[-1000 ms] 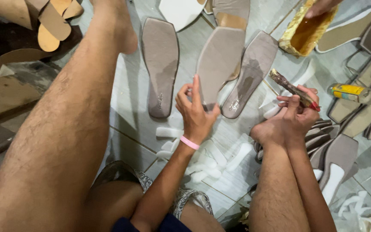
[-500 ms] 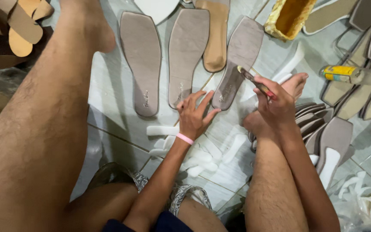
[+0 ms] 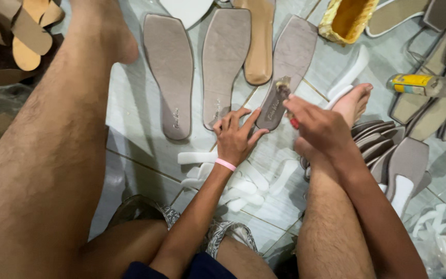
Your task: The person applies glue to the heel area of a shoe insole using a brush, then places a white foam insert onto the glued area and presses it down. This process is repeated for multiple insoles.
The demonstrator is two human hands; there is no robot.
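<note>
Gluing in hand: right hand (image 3: 318, 126) grips a small brush (image 3: 283, 92), its tip on the heel of a grey insole (image 3: 290, 67) lying on the tiled floor (image 3: 130, 150). Left hand (image 3: 237, 137), fingers spread, pins that heel. Next likely calls for strokes up the flat, matte insole.

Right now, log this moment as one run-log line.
left hand: fingers on grey insole heel | right hand: holds brush on that insole | floor: two more grey insoles, yellow tub
</note>
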